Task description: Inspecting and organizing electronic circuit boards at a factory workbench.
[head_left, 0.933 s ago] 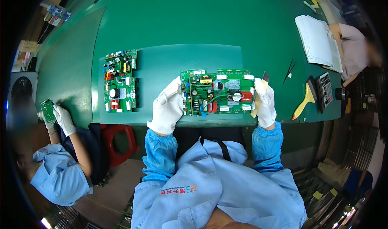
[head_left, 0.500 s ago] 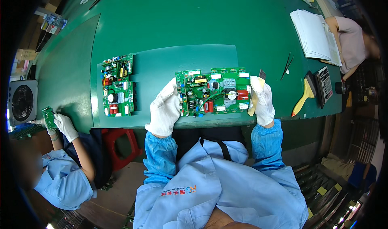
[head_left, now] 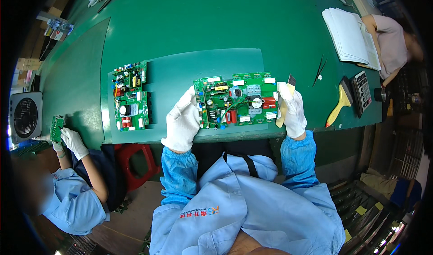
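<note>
A green circuit board (head_left: 231, 102) is held level above the near edge of the table between my two white-gloved hands. My left hand (head_left: 182, 122) grips its left edge, thumb up along the side. At the right edge my right hand (head_left: 293, 111) closes on the board and also on a flat tan-handled tool (head_left: 282, 115) with a dark tip, which looks like a brush. Red, yellow and grey-white components and a green wire show on the board's upper face. A second circuit board (head_left: 131, 96) lies to the left on the pale green mat (head_left: 171, 66).
At the right are a yellow-handled brush (head_left: 339, 106), a calculator (head_left: 361, 91), black tweezers (head_left: 320, 70) and a stack of papers (head_left: 345, 36) beside a person (head_left: 393, 43). A co-worker (head_left: 76, 196) at the left holds a small board near a fan (head_left: 25, 113).
The circuit board in my hands has shifted and tilted very slightly, its right side a little higher in view. The co-worker's small board has turned more upright.
</note>
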Motion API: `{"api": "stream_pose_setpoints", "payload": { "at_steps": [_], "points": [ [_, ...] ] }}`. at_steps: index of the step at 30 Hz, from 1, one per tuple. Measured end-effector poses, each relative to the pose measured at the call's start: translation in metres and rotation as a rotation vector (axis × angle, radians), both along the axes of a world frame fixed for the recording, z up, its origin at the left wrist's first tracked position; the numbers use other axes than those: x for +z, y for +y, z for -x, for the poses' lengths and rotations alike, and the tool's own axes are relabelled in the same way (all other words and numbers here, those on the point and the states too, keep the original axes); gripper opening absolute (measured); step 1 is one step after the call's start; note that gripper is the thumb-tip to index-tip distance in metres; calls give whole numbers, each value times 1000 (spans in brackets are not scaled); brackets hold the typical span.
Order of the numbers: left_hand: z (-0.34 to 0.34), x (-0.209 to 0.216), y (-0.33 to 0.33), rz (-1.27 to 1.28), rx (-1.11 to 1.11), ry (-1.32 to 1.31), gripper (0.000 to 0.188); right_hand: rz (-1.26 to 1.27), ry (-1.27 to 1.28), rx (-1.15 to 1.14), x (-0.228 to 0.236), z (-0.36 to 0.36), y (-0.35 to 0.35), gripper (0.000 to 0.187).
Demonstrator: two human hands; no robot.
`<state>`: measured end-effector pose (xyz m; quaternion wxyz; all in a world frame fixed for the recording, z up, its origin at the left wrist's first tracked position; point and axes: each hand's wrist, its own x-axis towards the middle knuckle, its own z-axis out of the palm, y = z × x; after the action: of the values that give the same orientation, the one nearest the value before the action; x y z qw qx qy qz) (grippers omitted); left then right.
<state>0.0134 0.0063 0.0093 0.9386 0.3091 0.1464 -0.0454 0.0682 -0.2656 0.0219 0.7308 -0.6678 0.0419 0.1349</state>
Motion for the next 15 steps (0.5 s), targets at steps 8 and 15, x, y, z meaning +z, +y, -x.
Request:
{"api": "stream_pose_setpoints", "payload": {
  "at_steps": [8, 15],
  "points": [
    [1, -5, 4, 14, 0, 45, 52, 17, -12, 12, 0, 0, 1, 36],
    [-2, 4, 1, 32, -37, 51, 56, 1, -76, -16, 0, -2, 5, 35]
  ]
}}
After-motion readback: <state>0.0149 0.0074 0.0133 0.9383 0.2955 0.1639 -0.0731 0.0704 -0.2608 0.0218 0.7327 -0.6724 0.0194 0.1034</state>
